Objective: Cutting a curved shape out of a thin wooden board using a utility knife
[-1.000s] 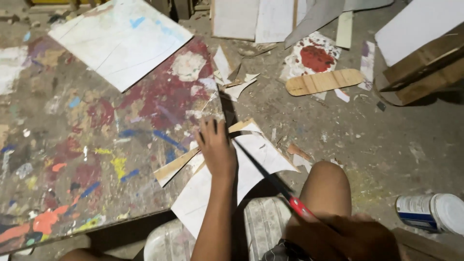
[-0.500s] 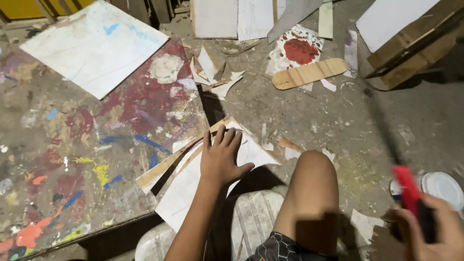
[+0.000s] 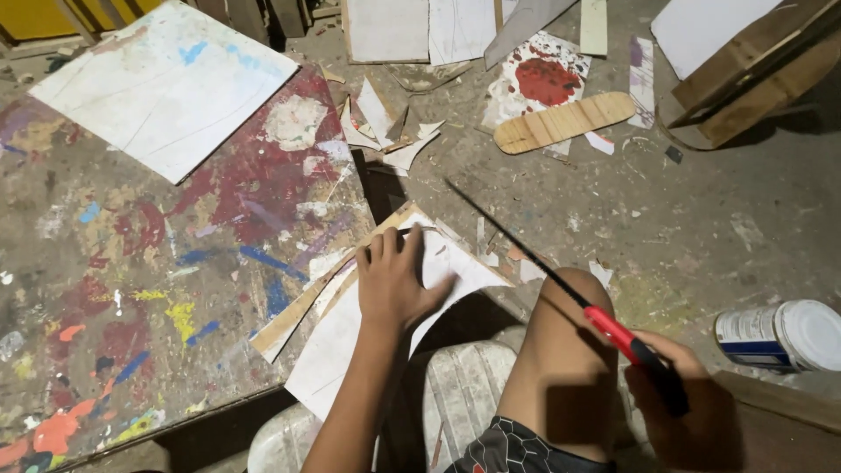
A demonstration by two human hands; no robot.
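My left hand lies flat, fingers spread, pressing a thin white board that overhangs the edge of a paint-stained table. My right hand grips the red and black handle of a narrow saw. Its dark blade points up and left, its tip above the floor to the right of the board, not touching it. My bare knee is between the two hands, and I sit on a white plastic chair.
A large white panel lies on the table's far side. White offcuts, a small wooden deck-shaped piece, a red-stained sheet and boards litter the concrete floor. A white can lies at right, wooden planks at top right.
My right hand has swung the saw from far right back toward the board, blade now pointing up-left over my knee. My left hand has stayed pressed on the board.
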